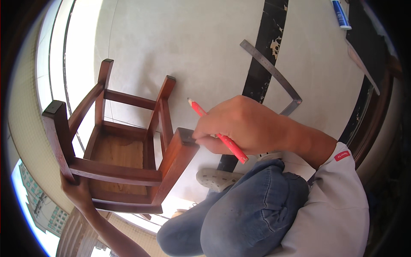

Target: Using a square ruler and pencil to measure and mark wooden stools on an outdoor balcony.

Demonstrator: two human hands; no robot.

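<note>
A reddish-brown wooden stool (115,173) is turned over on the left, with its legs pointing up and the pale underside of its seat showing between the rails. My left hand (77,188) grips it low on the near left leg, its fingers partly hidden behind the wood. My right hand (239,128) is closed around a red carpenter's pencil (233,149), whose tip points up and left, away from the wood. The fingers of that hand are at the end of the near right leg (186,136), seemingly touching its edge.
On the pale floor lies a metal carpenter's square (274,70), across a black stripe (257,81). A blue and white tube (341,17) and a black flat piece (368,43) are at the upper right. My bent knees (239,210) and a light clog (216,179) are close below.
</note>
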